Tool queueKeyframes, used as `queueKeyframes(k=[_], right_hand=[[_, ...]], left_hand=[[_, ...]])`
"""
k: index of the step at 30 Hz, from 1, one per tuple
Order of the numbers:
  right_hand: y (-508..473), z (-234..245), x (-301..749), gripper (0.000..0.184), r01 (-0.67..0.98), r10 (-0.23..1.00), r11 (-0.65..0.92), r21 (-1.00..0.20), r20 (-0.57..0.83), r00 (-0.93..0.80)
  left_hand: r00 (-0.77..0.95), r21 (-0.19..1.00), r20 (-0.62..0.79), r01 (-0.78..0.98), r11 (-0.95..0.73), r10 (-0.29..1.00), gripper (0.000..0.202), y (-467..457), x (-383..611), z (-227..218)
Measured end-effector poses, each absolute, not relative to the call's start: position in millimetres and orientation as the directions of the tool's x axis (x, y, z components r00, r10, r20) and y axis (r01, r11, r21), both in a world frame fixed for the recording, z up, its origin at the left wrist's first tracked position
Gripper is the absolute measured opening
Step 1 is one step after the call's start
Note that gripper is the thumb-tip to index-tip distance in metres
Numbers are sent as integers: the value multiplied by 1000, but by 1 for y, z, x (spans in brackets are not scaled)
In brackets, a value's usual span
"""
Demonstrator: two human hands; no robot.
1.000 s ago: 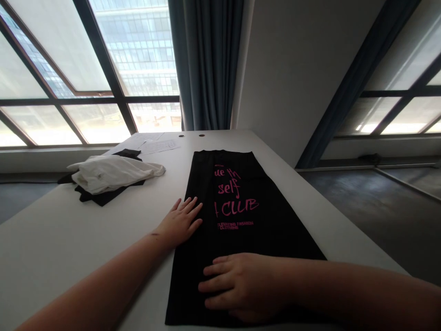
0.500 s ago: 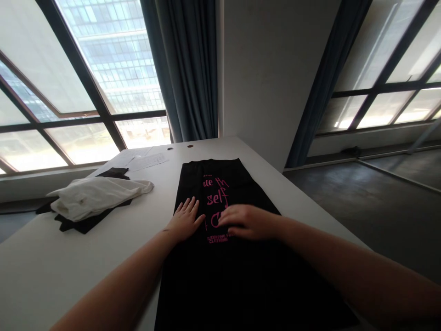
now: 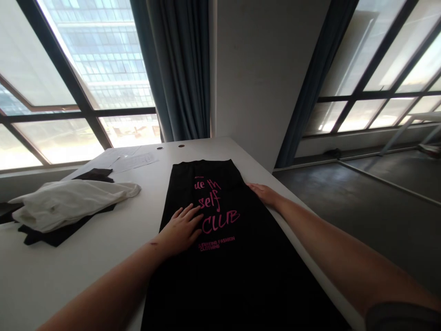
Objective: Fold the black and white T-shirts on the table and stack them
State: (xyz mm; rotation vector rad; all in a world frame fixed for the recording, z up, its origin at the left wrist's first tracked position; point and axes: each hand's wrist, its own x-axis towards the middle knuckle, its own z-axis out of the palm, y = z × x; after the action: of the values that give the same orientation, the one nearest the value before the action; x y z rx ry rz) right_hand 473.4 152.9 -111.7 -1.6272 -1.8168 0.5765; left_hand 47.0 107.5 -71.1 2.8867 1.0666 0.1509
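A black garment (image 3: pixel 234 280) with pink lettering lies flat, stretching lengthwise away from me; its exact kind does not show. The print (image 3: pixel 220 221) reads "self", "CLUB" and "ELEVATING FASHION CLOTHING". My left hand (image 3: pixel 182 230) rests palm down on the cloth, just left of the lettering, its fingers spread and holding nothing. At the garment's right edge is my right hand (image 3: pixel 263 193), fingers stretched forward along the border and touching it. Its thumb side is partly out of sight.
The garment is on a white table (image 3: pixel 99 271). To the left a crumpled white cloth (image 3: pixel 72 200) sits over black fabric (image 3: pixel 51 234). Sheets of paper (image 3: pixel 138 161) lie farther back, near two round holes. A wall column (image 3: pixel 258 82) and blue curtain (image 3: pixel 182 73) stand beyond.
My right hand has moved off the print to the garment's right edge, uncovering the word "CLUB". My left hand stays on the cloth, its fingers now pointing more rightward. The view has shifted slightly right.
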Motion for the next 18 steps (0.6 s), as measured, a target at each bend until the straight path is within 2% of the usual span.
queueKeyframes(k=[5, 9, 13, 18], right_hand=[[160, -114, 477, 65, 522, 975, 201, -829, 222, -24], [165, -117, 484, 71, 319, 979, 193, -928, 203, -3], [167, -117, 487, 73, 207, 988, 153, -966, 152, -22], [169, -114, 486, 75, 216, 988, 152, -964, 138, -75]], left_hand=[[952, 128, 30, 300, -945, 306, 40, 74, 99, -42], [1000, 190, 4, 9, -982, 10, 35, 53, 163, -31], [993, 167, -47, -99, -981, -108, 47, 37, 220, -36], [986, 111, -86, -135, -985, -145, 52, 30, 253, -43]])
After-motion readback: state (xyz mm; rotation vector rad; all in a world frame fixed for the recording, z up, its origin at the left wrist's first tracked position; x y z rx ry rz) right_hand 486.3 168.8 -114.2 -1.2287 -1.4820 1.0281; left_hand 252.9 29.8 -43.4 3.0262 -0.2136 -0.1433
